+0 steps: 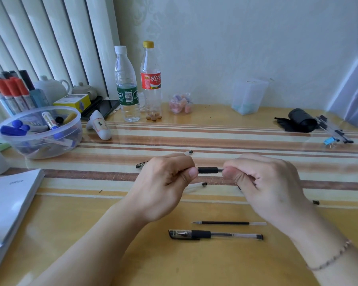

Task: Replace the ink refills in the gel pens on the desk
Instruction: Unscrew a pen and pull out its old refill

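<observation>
Both hands' fingers pinch gel pen (208,170) above striped desk (236,137); pale wall behind.

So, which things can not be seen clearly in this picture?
- Gel pen, head view: both ends hidden inside the left hand and right hand; only the black grip shows.
- Pens behind the hands: mostly covered.
- White booklet: cut by the left edge.
</observation>
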### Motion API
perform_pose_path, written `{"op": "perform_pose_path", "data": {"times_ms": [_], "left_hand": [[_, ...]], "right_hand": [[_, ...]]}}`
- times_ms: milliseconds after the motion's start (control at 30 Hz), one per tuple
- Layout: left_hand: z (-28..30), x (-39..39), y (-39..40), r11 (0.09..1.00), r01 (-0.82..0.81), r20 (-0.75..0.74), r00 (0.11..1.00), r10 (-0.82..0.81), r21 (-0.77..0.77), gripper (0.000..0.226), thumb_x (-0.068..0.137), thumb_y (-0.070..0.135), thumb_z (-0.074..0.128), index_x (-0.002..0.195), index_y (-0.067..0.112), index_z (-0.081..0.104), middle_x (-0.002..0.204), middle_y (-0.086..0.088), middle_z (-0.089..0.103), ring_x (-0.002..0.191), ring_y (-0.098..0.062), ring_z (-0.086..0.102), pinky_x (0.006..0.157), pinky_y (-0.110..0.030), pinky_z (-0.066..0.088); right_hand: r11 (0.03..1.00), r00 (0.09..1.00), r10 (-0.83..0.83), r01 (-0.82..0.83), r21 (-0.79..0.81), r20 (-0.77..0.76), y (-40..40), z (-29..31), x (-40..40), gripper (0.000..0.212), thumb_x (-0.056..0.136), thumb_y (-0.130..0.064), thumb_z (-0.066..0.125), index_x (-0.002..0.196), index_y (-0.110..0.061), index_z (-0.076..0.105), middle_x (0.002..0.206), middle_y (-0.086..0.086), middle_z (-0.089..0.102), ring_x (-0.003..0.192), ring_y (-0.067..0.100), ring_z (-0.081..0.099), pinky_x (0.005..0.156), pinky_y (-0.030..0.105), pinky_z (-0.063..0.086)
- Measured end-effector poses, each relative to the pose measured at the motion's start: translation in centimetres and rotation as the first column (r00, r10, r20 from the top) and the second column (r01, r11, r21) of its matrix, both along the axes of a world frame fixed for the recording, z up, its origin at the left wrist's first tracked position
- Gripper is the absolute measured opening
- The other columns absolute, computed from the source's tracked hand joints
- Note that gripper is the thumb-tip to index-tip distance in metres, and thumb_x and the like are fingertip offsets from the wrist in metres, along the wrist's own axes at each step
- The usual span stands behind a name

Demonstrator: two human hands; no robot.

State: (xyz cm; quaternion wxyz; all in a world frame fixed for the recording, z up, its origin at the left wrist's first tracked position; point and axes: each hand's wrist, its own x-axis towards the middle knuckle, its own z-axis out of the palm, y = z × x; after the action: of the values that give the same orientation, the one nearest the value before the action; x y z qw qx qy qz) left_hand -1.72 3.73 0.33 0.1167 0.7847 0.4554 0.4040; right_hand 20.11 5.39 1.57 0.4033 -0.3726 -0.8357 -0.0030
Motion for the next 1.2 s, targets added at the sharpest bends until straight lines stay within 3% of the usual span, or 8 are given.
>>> {"op": "perform_pose_path", "data": {"times_ms": [267,400,533,600,700,933,1100,1200], "left_hand": [[0.1,0.0,0.1,1.0,-0.014,0.073,0.997,0.014,0.009,0.04,0.096,0.026,0.047,0.06,0.012,0.034,0.055,0.006,0.03,0.053,-0.015,0.028,0.05,-0.03,0.027],[0.0,0.0,0.1,1.0,-0.022,0.088,0.996,0.023,-0.015,0.042,0.095,0.027,0.048,0.059,0.014,0.032,0.054,0.007,0.027,0.053,-0.011,0.025,0.049,-0.026,0.023],[0.0,-0.3,0.2,0.999,-0.018,0.09,0.996,0.021,-0.031,0.043,0.095,0.03,0.046,0.06,0.005,0.042,0.053,0.001,0.032,0.052,-0.016,0.03,0.049,-0.03,0.026],[0.0,-0.3,0.2,1.0,-0.018,0.091,0.996,0.019,-0.018,0.043,0.095,0.03,0.046,0.063,0.002,0.049,0.053,-0.001,0.037,0.052,-0.016,0.034,0.049,-0.027,0.028],[0.1,-0.2,0.1,0.999,-0.002,0.129,0.992,0.007,-0.039,0.039,0.095,0.03,0.048,0.064,0.005,0.053,0.053,0.008,0.037,0.052,-0.009,0.034,0.049,-0.018,0.028],[0.3,-0.2,0.0,0.997,-0.022,0.187,0.982,0.036,-0.076,0.037,0.096,0.028,0.048,0.066,0.009,0.056,0.048,0.01,0.036,0.047,-0.006,0.034,0.047,-0.011,0.026],[0.5,-0.8,0.4,0.986,-0.124,0.245,0.958,0.149,-0.114,0.026,0.094,0.016,0.052,0.069,0.016,0.058,0.048,0.01,0.037,0.043,-0.006,0.033,0.044,-0.01,0.026],[0.7,-1.3,0.8,0.974,-0.216,0.264,0.937,0.228,-0.074,0.028,0.094,0.017,0.051,0.067,0.015,0.056,0.05,0.009,0.038,0.045,-0.005,0.036,0.045,-0.01,0.03]], "right_hand": [[0.996,1.0,0.007,-0.009,-0.085,-0.026,0.2,-0.1,-0.1,0.039,0.094,-0.05,0.046,0.092,-0.023,0.074,0.079,-0.02,0.064,0.063,-0.001,0.06,0.05,0.029,0.051],[0.997,0.995,-0.062,0.066,-0.046,0.075,0.2,-0.3,-0.1,0.021,0.089,-0.052,0.056,0.085,-0.032,0.062,0.071,-0.023,0.054,0.052,0.004,0.05,0.045,0.021,0.038],[0.983,0.992,-0.044,0.064,-0.171,0.121,-0.1,-0.2,-0.1,0.044,0.077,-0.074,0.05,0.107,-0.043,0.049,0.072,-0.024,0.055,0.056,-0.004,0.054,0.046,0.015,0.028],[0.983,0.989,0.031,-0.003,-0.183,0.147,-0.1,-0.2,-0.2,0.043,0.088,-0.068,0.043,0.118,-0.041,0.058,0.067,-0.026,0.058,0.054,-0.012,0.052,0.046,0.01,0.027],[0.997,0.993,0.006,0.003,-0.082,0.115,0.1,-0.2,-0.1,0.027,0.094,-0.043,0.053,0.094,-0.027,0.074,0.063,-0.024,0.062,0.05,-0.003,0.052,0.043,0.019,0.041],[0.998,0.998,-0.051,0.052,-0.027,0.04,-0.1,-0.3,-0.2,0.015,0.079,-0.034,0.073,0.085,-0.025,0.062,0.069,-0.022,0.06,0.043,0.011,0.049,0.043,0.024,0.04],[0.971,0.938,-0.201,0.229,-0.071,0.282,0.8,0.3,1.5,0.006,0.087,-0.037,0.061,0.085,-0.036,0.055,0.066,-0.025,0.057,0.045,-0.011,0.039,0.042,0.018,0.031],[0.911,0.911,-0.286,0.355,-0.21,0.297,2.0,0.5,3.7,0.015,0.09,-0.03,0.058,0.082,-0.038,0.048,0.075,-0.024,0.056,0.065,-0.004,0.055,0.051,0.018,0.036]]}}
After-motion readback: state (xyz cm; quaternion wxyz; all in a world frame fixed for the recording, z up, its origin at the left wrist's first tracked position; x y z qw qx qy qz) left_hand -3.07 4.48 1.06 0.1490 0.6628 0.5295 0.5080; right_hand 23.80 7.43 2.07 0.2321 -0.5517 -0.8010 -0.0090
